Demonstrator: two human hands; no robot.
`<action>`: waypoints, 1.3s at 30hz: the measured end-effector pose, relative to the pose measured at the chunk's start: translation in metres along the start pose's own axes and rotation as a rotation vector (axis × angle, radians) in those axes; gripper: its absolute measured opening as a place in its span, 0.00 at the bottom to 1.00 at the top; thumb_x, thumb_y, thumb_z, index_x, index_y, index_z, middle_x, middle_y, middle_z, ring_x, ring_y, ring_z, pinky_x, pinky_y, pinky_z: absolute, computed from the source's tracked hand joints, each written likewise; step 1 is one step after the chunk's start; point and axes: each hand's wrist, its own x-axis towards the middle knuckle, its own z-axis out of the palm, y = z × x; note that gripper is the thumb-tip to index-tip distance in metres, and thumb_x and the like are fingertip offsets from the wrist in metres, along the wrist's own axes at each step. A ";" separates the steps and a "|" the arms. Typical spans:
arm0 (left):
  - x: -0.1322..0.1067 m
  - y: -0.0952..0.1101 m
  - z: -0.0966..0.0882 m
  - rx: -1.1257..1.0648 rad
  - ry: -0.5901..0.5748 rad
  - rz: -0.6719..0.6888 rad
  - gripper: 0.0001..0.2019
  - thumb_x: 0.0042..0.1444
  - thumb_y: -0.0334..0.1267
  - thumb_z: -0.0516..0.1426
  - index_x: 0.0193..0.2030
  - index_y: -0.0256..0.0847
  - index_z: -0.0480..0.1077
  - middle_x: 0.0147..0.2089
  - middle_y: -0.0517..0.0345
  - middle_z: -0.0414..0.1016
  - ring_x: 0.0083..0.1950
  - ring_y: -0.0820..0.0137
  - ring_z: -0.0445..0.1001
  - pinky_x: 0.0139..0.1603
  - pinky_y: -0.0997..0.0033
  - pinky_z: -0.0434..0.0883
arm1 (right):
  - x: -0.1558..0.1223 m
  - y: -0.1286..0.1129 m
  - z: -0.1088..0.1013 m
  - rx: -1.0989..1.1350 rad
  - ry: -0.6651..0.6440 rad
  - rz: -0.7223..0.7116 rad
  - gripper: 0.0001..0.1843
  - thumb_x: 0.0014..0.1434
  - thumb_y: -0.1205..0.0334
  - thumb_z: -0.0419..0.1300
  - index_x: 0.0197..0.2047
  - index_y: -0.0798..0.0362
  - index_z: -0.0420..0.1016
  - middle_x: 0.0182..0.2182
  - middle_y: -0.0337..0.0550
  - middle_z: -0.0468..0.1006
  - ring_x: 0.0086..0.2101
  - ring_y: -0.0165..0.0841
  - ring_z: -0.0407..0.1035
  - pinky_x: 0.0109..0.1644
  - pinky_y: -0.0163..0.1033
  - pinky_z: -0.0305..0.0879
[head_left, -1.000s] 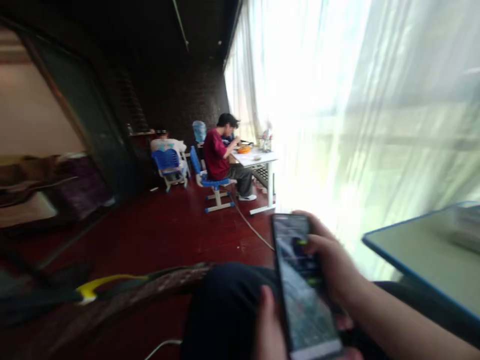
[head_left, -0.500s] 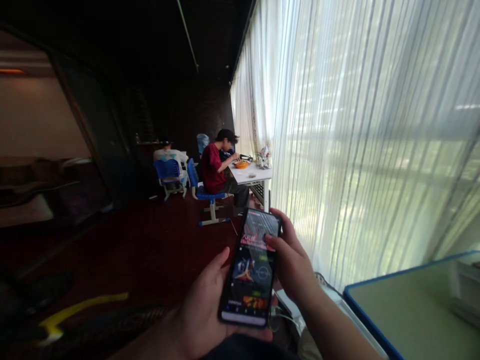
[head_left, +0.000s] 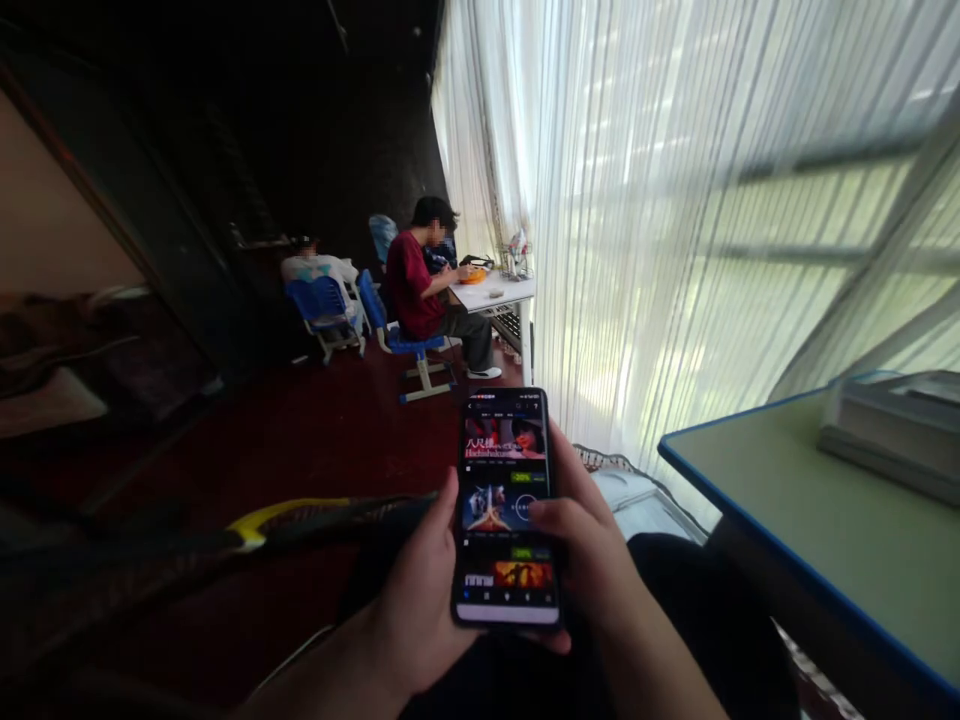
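Upright between my two hands is a black smartphone (head_left: pixel 504 560), its lit screen showing a dark page of picture banners with green discount tags. My left hand (head_left: pixel 420 590) grips it along the left edge, with the thumb against the side and fingertips showing past the lower right corner. Along the right edge, my right hand (head_left: pixel 589 550) is closed round the phone. Its thumb lies over the middle banner on the screen. The fingers behind the phone are mostly hidden.
A pale table (head_left: pixel 795 490) with blue edging stands at my right, bearing a grey-white box (head_left: pixel 900 430). White curtains (head_left: pixel 645 250) cover the window. Ahead, a person in a dark red shirt (head_left: pixel 411 285) sits at a white table (head_left: pixel 502 290); another person (head_left: pixel 322 270) sits further left.
The view has tilted down and turned slightly. The phone now stands straighter and nearer the middle, and my right thumb has moved down the screen from the top banner to the middle one.
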 end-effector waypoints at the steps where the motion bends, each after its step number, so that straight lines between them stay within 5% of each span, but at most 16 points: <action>1: -0.010 -0.006 -0.003 -0.010 -0.025 0.013 0.30 0.65 0.60 0.43 0.60 0.44 0.69 0.52 0.42 0.76 0.45 0.48 0.77 0.37 0.46 0.76 | -0.016 0.001 0.007 -0.041 -0.013 -0.002 0.48 0.48 0.68 0.61 0.70 0.37 0.51 0.57 0.37 0.71 0.43 0.36 0.73 0.40 0.35 0.73; 4: -0.042 -0.025 -0.013 -0.065 -0.010 0.069 0.27 0.66 0.57 0.45 0.58 0.41 0.72 0.51 0.43 0.77 0.48 0.50 0.77 0.47 0.47 0.74 | -0.058 0.007 0.029 -0.148 -0.009 0.093 0.51 0.50 0.68 0.61 0.71 0.32 0.43 0.58 0.40 0.69 0.28 0.31 0.73 0.21 0.30 0.67; 8: -0.075 -0.049 -0.031 -0.123 0.031 0.113 0.28 0.64 0.57 0.49 0.59 0.39 0.70 0.53 0.44 0.76 0.54 0.50 0.74 0.57 0.50 0.68 | -0.089 0.031 0.046 -0.123 0.086 0.180 0.46 0.56 0.62 0.60 0.71 0.34 0.42 0.55 0.45 0.71 0.23 0.27 0.70 0.18 0.30 0.65; 11: -0.092 -0.064 -0.051 -0.148 0.058 0.114 0.29 0.64 0.58 0.49 0.60 0.38 0.70 0.54 0.43 0.75 0.56 0.50 0.73 0.59 0.49 0.67 | -0.094 0.057 0.048 -0.161 0.039 0.222 0.45 0.57 0.62 0.60 0.71 0.35 0.42 0.55 0.45 0.72 0.23 0.28 0.70 0.15 0.29 0.62; 15: -0.111 -0.073 -0.080 -0.174 0.199 0.145 0.30 0.65 0.58 0.46 0.62 0.38 0.68 0.53 0.42 0.76 0.55 0.50 0.74 0.56 0.47 0.69 | -0.091 0.094 0.051 -0.182 0.037 0.198 0.40 0.56 0.66 0.58 0.70 0.41 0.51 0.53 0.42 0.74 0.33 0.33 0.75 0.26 0.32 0.72; 19: -0.125 -0.072 -0.101 -0.101 0.370 0.113 0.28 0.68 0.53 0.44 0.65 0.37 0.63 0.54 0.41 0.75 0.53 0.51 0.75 0.53 0.48 0.72 | -0.100 0.121 0.059 -0.153 0.066 0.168 0.41 0.58 0.66 0.59 0.71 0.40 0.48 0.59 0.39 0.70 0.46 0.39 0.74 0.34 0.36 0.75; 24: -0.121 -0.075 -0.120 -0.086 0.334 0.097 0.29 0.66 0.55 0.47 0.64 0.35 0.65 0.54 0.42 0.75 0.55 0.50 0.74 0.55 0.48 0.72 | -0.112 0.137 0.061 -0.243 0.105 0.017 0.40 0.58 0.66 0.61 0.70 0.38 0.51 0.65 0.33 0.60 0.59 0.39 0.64 0.61 0.42 0.66; 31: -0.114 -0.091 -0.123 -0.120 0.288 0.255 0.29 0.63 0.54 0.54 0.62 0.34 0.67 0.58 0.42 0.72 0.60 0.51 0.70 0.63 0.52 0.65 | -0.113 0.138 0.052 -0.513 0.104 -0.127 0.43 0.58 0.65 0.64 0.71 0.46 0.47 0.65 0.41 0.61 0.62 0.38 0.59 0.66 0.42 0.58; 39: -0.115 -0.081 -0.114 -0.149 0.383 0.170 0.26 0.68 0.48 0.48 0.67 0.36 0.60 0.56 0.42 0.74 0.55 0.54 0.75 0.61 0.53 0.68 | -0.114 0.129 0.049 -0.321 0.035 0.002 0.42 0.59 0.66 0.61 0.71 0.42 0.47 0.64 0.38 0.62 0.61 0.41 0.61 0.66 0.48 0.59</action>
